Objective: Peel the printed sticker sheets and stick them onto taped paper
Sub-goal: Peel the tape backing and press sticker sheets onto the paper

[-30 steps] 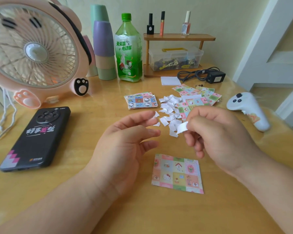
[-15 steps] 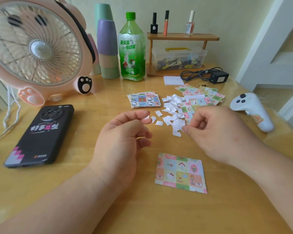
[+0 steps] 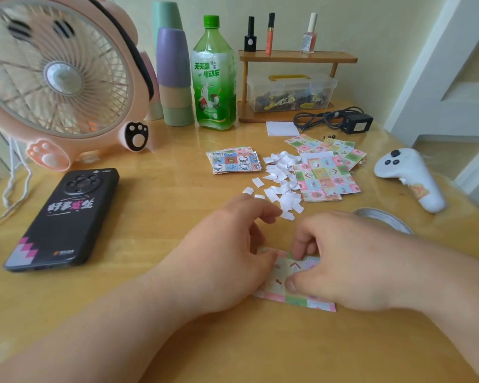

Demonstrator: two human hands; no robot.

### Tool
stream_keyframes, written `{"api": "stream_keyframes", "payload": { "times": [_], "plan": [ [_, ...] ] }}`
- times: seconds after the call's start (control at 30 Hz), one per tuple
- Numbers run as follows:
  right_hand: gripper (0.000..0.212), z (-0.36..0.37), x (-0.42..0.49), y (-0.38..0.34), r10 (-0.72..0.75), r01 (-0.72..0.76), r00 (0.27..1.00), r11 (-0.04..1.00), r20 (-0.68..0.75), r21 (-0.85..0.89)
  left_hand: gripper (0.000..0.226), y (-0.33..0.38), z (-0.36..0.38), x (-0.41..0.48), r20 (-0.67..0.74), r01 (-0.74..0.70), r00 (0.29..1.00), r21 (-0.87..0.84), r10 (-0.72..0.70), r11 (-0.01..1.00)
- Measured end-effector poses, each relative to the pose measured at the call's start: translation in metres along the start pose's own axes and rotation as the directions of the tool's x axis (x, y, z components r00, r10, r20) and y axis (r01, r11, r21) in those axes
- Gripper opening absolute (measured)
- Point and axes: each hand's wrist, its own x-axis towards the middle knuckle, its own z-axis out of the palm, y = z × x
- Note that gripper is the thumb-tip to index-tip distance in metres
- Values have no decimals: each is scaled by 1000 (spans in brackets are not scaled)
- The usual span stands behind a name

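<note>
Sheet (image 3: 280, 274) lies flat on surface (image 3: 150, 341), front centre, under both your hands. Left hand (image 3: 221, 261): loosely curled, thumb resting on sheet's left edge. Right hand (image 3: 351, 261): thumb and forefinger pinch the sheet. Judged light, thin, floppy and tearable; lift at a corner.

A single view, from a wide-angle camera worn on the person's head, faces forward and down across the wooden surface (image 3: 150, 341). It sits close: both forearms enter from the bottom edge, and the left hand (image 3: 221, 252) and right hand (image 3: 351, 261) meet over a sticker sheet (image 3: 282, 269) near centre. The far wall tops the frame (the fan (image 3: 53, 76) at upper left bulges with the lens).
</note>
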Motion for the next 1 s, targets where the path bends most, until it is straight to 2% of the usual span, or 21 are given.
{"api": "stream_keyframes", "payload": {
  "times": [0.07,0.17,0.23,0.3,0.47,0.53,0.67,0.73,0.83,0.9,1.0],
  "plan": [
    [27,1,-3,-1,-17,17,1000,1000,-1,-19,47,3,-3,0,23,-30,999,20,30,999],
    [39,4,-4,0,-69,67,997,996,-28,-65,51,3,-6,1,45,-38,998,38,37,999],
    [52,7,-3,0,-104,100,994,991,-41,-85,51,2,-5,1,32,-24,999,-38,25,999],
    [55,8,-2,1,-136,133,990,989,-45,-61,51,-1,-3,1,19,4,1000,-154,-1,988],
    [39,9,3,8,-179,178,982,984,-57,-27,51,-6,1,4,-22,59,997,-303,-69,951],
    [30,8,5,10,-168,172,982,985,-88,37,51,-6,2,6,-85,91,987,-405,-136,910],
    [22,2,12,16,-84,155,969,939,-231,308,54,-7,0,10,-159,107,948,-660,-277,744],
    [25,-3,15,18,-41,194,958,822,-284,536,59,-8,-1,11,-173,98,933,-721,-315,686],
    [22,-1,19,18,79,277,929,501,-362,820,64,-10,2,11,-129,100,925,-824,-356,558],
    [14,3,21,14,116,299,931,296,-345,907,65,-10,5,10,-104,96,927,-863,-360,497],
    [20,10,20,6,111,214,968,100,-225,972,65,-7,9,8,-104,75,930,-885,-352,459]
  ]
}}
